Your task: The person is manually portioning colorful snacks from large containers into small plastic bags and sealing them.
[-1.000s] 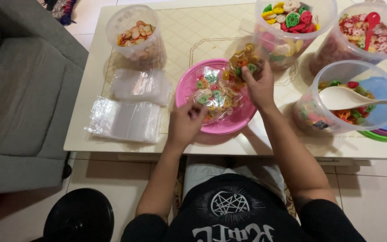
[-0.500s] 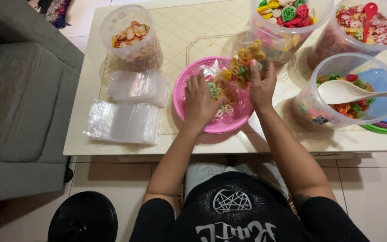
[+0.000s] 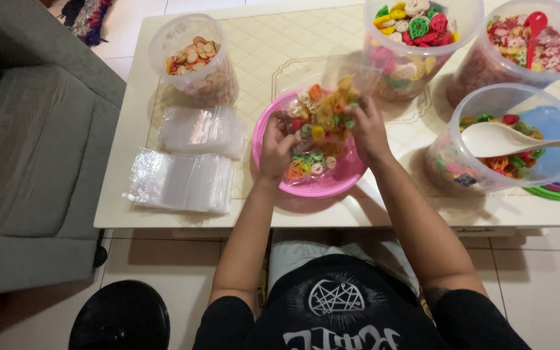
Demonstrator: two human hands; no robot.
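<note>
From my remote seat I look down on two bare hands working together over a pink basket point(image 3: 332, 185) at the near middle of the cream desk point(image 3: 131, 129). The left hand point(image 3: 275, 150) is clenched on one side of a clear plastic bag point(image 3: 319, 116) filled with small coloured crackers, and the right hand point(image 3: 365, 129) grips the bag's other side, so the bag hangs lifted just above the basket, placed, I judge, so that any spilled pieces drop into it rather than onto the desk. More of the crackers point(image 3: 306, 163) lie loose in the basket beneath the bag. To the left, within easy reach of the left hand, sit two stacks of empty clear bags: a flat near stack point(image 3: 179, 181) and a looser far stack point(image 3: 202, 129). At the far left stands a clear tub of pale sliced crackers point(image 3: 196, 58). On the right, three more clear tubs are grouped close to the right hand: one of mixed bright shapes point(image 3: 416, 32) at the far middle, one with a red scoop point(image 3: 534, 29) at the far right, and a nearer tub holding a white scoop point(image 3: 507, 139), its handle lying across the rim. A grey sofa point(image 3: 27, 149) fills the left edge of the scene.
</note>
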